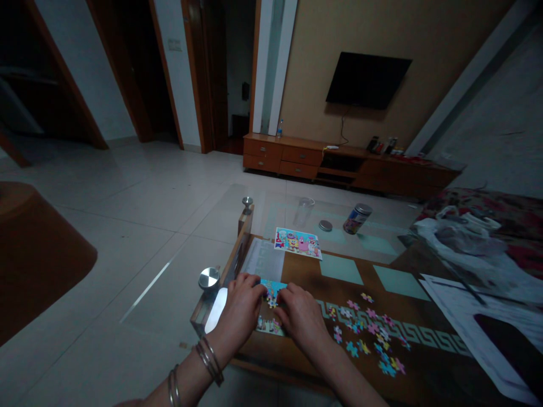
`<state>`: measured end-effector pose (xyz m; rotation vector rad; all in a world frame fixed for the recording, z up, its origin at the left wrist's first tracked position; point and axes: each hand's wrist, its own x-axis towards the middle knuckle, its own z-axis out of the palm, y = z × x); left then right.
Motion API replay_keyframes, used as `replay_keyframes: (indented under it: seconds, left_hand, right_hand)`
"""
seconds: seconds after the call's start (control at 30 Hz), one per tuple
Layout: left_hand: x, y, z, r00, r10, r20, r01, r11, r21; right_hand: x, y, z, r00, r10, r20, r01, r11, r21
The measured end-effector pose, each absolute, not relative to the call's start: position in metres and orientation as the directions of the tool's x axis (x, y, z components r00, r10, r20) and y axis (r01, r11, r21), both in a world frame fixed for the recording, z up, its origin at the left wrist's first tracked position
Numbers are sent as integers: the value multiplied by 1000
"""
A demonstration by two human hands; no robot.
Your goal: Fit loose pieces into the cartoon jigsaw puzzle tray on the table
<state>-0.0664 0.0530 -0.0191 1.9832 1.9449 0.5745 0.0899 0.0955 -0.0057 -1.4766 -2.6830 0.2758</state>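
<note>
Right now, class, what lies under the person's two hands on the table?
A partly built jigsaw puzzle shows between and below the left hand and right hand. The parts beneath the palms are covered. Loose pieces lie to the right.

On the glass-topped wooden coffee table [382, 265], a partly assembled cartoon jigsaw [271, 294] was flanked by the left hand [240, 311] and right hand [299, 316]. Small loose puzzle pieces [369, 333] were scattered to its right. Behind it a printed cartoon reference picture [297, 242] was laid, with a cylindrical printed tin [357, 219] farther back.

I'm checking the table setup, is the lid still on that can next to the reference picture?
No, the can stands open on the glass table with its round lid lying flat beside it, near the picture.
</note>
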Motion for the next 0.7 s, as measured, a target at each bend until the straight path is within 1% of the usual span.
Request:
replay_keyframes:
  seconds: [0.17, 0.43, 0.6, 0.7]
  left_hand:
    - [-66, 53, -19, 7, 998, 66, 871, -38, 491]
    - [-65, 54, -21, 7, 998, 55, 879, -33, 476]
    - [-66, 54, -22, 7, 998, 68, 872, -39, 489]
    - [-66, 56, -22, 25, 996, 84, 846, -66, 529]
  right_hand:
    - [91, 96, -3, -536, 844, -15, 830, 524, -193]
    - [91, 96, 1, -512, 858, -43, 851, 500, -160]
    - [91, 97, 1, -517, 855, -42, 843, 500, -200]
    - [92, 98, -1, -549, 835, -24, 808, 523, -271]
